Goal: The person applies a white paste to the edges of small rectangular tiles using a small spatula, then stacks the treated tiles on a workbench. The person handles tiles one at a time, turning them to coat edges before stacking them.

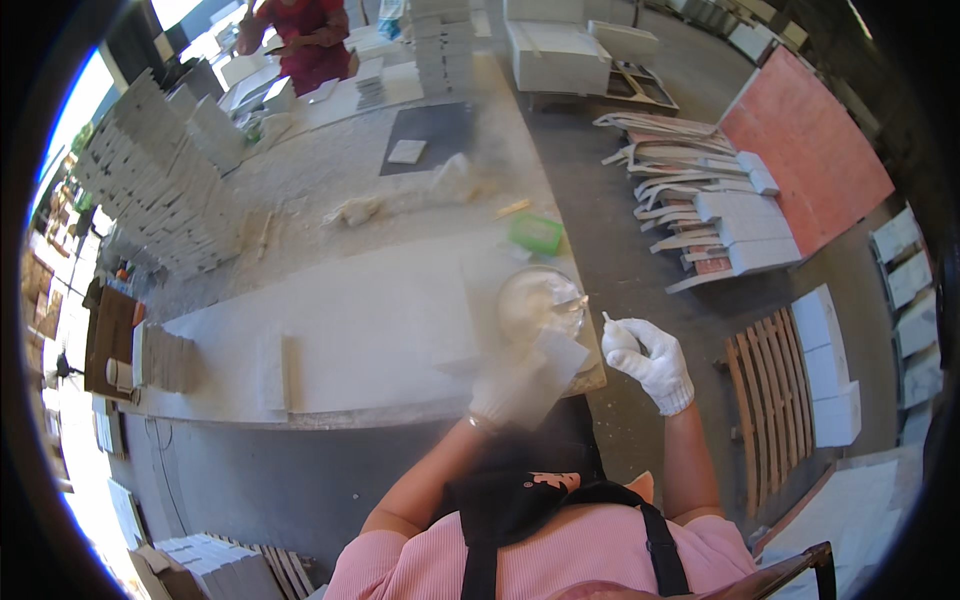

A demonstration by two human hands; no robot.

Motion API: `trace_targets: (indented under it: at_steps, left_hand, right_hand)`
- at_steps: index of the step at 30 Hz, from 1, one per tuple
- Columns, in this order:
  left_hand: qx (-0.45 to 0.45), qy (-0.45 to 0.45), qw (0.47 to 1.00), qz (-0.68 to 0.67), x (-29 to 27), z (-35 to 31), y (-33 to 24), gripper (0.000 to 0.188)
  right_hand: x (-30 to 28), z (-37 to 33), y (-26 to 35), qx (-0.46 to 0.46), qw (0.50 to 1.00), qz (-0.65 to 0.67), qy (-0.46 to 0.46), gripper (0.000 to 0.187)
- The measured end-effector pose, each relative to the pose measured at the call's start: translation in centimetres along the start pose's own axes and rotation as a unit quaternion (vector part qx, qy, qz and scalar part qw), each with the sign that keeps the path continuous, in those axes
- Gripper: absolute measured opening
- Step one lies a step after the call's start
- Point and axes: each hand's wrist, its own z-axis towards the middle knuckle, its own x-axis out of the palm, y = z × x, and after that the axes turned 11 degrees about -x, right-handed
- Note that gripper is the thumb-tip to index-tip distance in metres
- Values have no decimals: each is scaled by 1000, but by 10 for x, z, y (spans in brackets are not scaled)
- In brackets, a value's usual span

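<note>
My left hand (pixel 497 396), in a white glove and hazy in the picture, is closed on a thin white square tile (pixel 563 356) held tilted over the table's near right corner. My right hand (pixel 660 368), also gloved in white, is wrapped round a small white squeeze bulb (pixel 617 340) with a thin nozzle pointing up, just beyond the table edge. A round, clear dish (pixel 515 303) with pale contents stands on the table past the tile. Something slim lies across its right rim, too blurred to name. Haze hides the left fingers in part.
The dusty white worktable (pixel 380 290) carries a tall tile stack (pixel 160 180), a lower stack (pixel 163 358), a green box (pixel 537 234) and a dark mat (pixel 425 140). A person in red (pixel 305 40) is across it. Pallets (pixel 770 400) stand on the floor at right.
</note>
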Motion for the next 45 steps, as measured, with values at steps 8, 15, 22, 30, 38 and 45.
trace_targets:
  at_steps: [8,15,22,30,38,45]
  left_hand:
    - [-140,9,926,-350,1,7,3,36]
    - [-110,2,945,-307,4,5,11,35]
    - [44,-80,991,-100,26,13,33,30]
    - [-132,25,963,-233,7,2,11,46]
    - [-148,12,943,-298,-4,-10,-6,50]
    - [-146,12,936,-319,-3,-13,-7,48]
  right_hand:
    - [5,17,4,-2,1000,-5,-4,41]
    - [10,24,-2,-5,1000,-14,-1,44]
    - [11,21,-10,-12,999,-51,2,44]
    - [14,17,-25,-28,1000,1,7,44]
    - [13,5,-23,-58,998,-3,-3,43]
    - [10,4,-29,-56,998,-4,-14,41]
